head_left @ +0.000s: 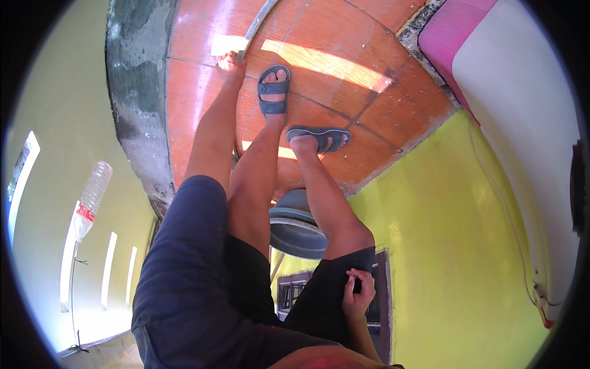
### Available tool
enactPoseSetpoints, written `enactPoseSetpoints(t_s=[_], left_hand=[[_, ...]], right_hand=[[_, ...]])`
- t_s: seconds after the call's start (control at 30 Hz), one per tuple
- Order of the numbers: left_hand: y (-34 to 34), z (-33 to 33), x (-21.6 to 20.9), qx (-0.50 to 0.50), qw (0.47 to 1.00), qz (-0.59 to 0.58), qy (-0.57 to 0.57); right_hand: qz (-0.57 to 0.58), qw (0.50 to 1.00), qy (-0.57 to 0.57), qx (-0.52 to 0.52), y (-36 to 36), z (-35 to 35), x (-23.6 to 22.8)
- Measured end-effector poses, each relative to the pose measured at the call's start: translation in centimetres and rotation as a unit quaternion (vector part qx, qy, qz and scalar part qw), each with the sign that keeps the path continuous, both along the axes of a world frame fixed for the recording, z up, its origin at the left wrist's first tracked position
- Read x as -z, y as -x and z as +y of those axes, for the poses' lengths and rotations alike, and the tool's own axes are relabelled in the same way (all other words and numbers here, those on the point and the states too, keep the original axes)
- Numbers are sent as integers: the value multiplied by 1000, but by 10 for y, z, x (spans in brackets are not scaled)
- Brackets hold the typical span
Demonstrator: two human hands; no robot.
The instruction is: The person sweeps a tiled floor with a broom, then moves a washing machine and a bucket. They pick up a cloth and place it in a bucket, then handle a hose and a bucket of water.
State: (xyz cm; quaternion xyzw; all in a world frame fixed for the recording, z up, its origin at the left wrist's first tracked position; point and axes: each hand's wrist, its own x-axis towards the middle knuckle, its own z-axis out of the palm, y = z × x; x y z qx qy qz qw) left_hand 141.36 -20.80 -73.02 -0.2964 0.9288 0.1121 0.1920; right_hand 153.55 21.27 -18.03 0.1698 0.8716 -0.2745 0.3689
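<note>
My left arm reaches far forward to the tiled floor, and my left hand (230, 65) is closed around the near end of a long, narrow grey pole (259, 23). That pole runs away up past the picture's upper edge; what it belongs to is out of view. Low beside my bent leg, my right hand (359, 295) lies against the dark shorts (332, 283), fingers loosely curled, thumb a little apart, nothing visible in it. My feet, in dark strapped sandals (273, 89), stand just right of the left hand.
Behind my legs sits a dark round basin (298, 238). A pink-and-white object (522, 67) with a hanging cord (501, 197) stands right, by a yellow-green wall (442, 258). At left are a grey concrete ledge (138, 104) and an upturned clear plastic bottle (92, 197).
</note>
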Motion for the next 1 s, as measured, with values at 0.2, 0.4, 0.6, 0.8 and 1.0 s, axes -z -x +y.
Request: enactPoseSetpoints(t_s=[0.2,0.4,0.6,0.8,1.0], left_hand=[[14,-3,-122,41,992,119,11],[56,-13,-338,123,967,221,-8],[96,-5,-538,254,920,294,-41],[97,-9,-657,352,886,300,-34],[80,-21,-723,385,884,264,-14]], right_hand=[[14,999,30,-21,-11,-2,-12],[92,986,131,50,25,-39,-54],[310,914,261,-17,144,-106,-160],[498,820,222,-174,237,-170,-236],[552,760,137,-315,263,-197,-249]])
